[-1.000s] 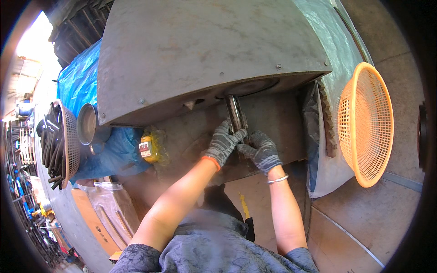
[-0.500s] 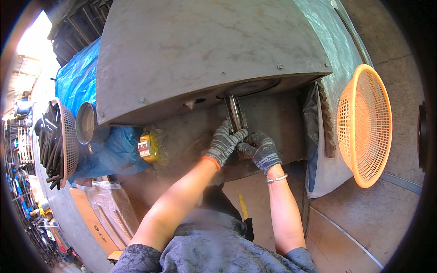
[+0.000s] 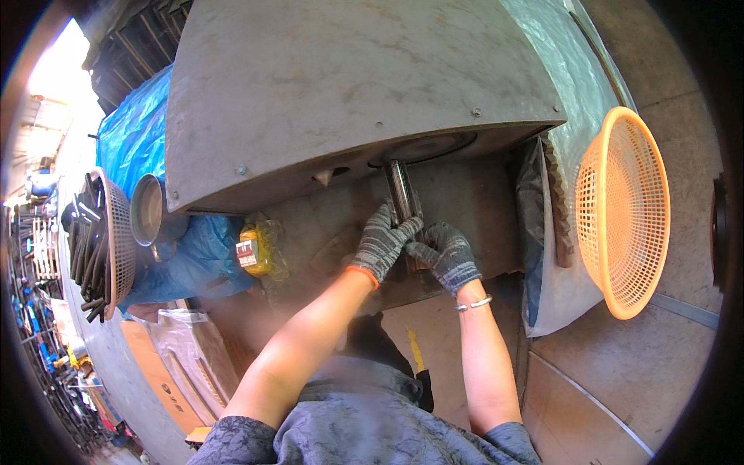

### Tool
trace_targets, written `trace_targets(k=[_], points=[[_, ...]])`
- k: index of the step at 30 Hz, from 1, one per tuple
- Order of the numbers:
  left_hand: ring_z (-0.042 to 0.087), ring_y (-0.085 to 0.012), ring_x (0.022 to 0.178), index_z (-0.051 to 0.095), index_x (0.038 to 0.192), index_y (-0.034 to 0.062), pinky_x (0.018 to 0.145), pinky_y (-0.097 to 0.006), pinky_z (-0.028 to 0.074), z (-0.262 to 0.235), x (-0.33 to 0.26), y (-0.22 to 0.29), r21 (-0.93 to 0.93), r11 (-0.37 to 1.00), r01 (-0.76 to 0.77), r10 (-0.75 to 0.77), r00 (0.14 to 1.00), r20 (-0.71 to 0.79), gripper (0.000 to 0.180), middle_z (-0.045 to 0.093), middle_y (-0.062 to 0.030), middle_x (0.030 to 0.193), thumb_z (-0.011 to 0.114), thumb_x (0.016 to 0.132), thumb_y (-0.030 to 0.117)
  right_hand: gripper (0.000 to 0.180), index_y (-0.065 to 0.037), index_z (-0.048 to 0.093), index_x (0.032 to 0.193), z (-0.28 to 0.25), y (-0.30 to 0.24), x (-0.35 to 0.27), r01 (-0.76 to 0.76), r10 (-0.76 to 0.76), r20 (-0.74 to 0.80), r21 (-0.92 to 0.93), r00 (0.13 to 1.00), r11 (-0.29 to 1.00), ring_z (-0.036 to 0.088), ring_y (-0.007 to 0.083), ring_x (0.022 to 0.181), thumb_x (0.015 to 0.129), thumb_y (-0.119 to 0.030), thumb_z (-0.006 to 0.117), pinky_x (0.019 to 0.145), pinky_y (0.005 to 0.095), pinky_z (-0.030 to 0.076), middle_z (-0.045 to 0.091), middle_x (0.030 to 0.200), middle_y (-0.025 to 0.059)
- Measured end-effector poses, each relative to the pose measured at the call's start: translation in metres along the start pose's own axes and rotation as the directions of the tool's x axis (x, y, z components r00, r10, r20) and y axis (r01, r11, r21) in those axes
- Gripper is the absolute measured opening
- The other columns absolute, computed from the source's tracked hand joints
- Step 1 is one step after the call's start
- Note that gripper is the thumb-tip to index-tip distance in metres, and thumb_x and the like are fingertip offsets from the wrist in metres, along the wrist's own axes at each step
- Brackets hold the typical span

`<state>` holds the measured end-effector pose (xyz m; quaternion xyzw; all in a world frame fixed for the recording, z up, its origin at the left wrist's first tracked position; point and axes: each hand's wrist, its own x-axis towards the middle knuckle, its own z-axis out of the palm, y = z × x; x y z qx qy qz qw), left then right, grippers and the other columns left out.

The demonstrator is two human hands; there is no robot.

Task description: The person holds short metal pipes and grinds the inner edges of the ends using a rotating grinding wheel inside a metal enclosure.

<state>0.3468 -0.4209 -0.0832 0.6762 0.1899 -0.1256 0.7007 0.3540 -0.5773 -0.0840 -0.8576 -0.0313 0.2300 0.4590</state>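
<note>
A shiny metal tube (image 3: 401, 188) slants from the underside of a large grey machine housing (image 3: 341, 70), its upper end at a dark round disc (image 3: 430, 147). My left hand (image 3: 381, 242), in a grey knitted glove with an orange cuff, is closed around the tube's lower left side, thumb across its front. My right hand (image 3: 447, 256), gloved alike, has its fingers curled and meets the left thumb just below the tube. What lies between the right fingers is hidden. The tube's lower end is covered by both hands.
An orange plastic basket (image 3: 612, 213) stands on the right. To the left are a basket of black rods (image 3: 120, 240), a metal pot (image 3: 147, 209), blue plastic sheeting (image 3: 194, 260) and a yellow-wrapped packet (image 3: 267, 252). Flattened cardboard (image 3: 155, 372) leans at lower left.
Both hands keep nearly the same place and grip at the tube. The whole view has shifted only very slightly.
</note>
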Motion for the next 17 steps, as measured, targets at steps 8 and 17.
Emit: trace_targets(k=[8,17], points=[[0.060,-0.0175,0.091,0.060,0.114,0.0003,0.081,-0.031,0.049,0.000,-0.001,0.002,-0.020,0.999,0.037,-0.037,0.999,-0.011,0.036,0.067,-0.0099,0.103,0.071,0.085,0.019,0.023,-0.001,0.065,0.085,-0.003,-0.020,0.000,0.044,-0.039,0.027,-0.244,0.999,0.969,0.060,0.0182,0.071,0.073,-0.012,0.080,0.064,0.0314,0.049,0.064,0.076,0.0059],[0.061,-0.0190,0.091,0.060,0.115,0.0002,0.082,-0.032,0.049,0.001,0.003,-0.010,-0.058,0.997,-0.047,0.046,0.999,-0.007,0.039,0.067,-0.0136,0.103,0.072,0.084,0.021,0.028,-0.002,0.070,0.095,0.002,0.004,0.006,-0.170,0.164,0.064,0.086,0.984,0.982,0.061,0.0211,0.080,0.077,-0.021,0.077,0.073,0.0335,0.050,0.066,0.088,0.0132]])
